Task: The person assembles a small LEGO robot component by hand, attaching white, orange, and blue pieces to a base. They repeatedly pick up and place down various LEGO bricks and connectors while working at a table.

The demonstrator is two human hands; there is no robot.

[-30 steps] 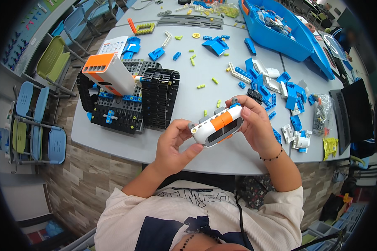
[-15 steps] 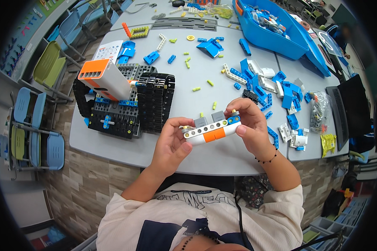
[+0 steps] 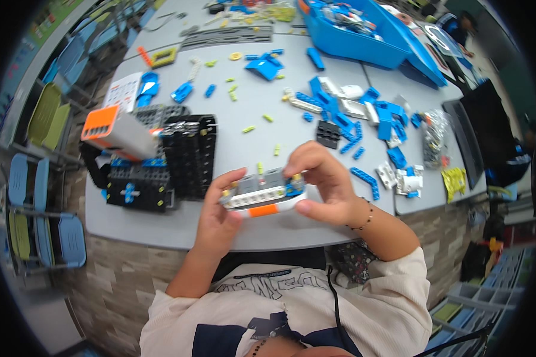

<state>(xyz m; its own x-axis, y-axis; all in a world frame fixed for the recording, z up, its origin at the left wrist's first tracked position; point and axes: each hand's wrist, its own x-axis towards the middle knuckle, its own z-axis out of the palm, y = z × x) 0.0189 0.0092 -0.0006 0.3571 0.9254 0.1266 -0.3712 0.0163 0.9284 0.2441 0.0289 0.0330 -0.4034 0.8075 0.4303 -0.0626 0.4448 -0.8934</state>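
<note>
Both of my hands hold one assembly of building bricks (image 3: 262, 202), white with an orange middle, a row of round holes and grey blocks on top. My left hand (image 3: 217, 208) grips its left end between thumb and fingers. At the other end, by a blue piece, my right hand (image 3: 324, 187) pinches it with the thumb below and the fingers above. The assembly is held over the near part of the table (image 3: 244, 229). Left of it stands a tracked brick vehicle (image 3: 155, 154) with black treads and a white and orange block on top.
Blue and white brick parts (image 3: 351, 113) lie heaped at the right, near a clear bag of parts (image 3: 436, 140) and a yellow packet (image 3: 454, 183). Small yellow-green pegs (image 3: 248, 129) are scattered mid-table. A blue bin (image 3: 363, 38) stands at the back. Far right, a person (image 3: 455, 30) sits.
The assembly has tipped in my hands, so its top and grey blocks show more. My view has shifted, moving the table and its contents left in the picture.
</note>
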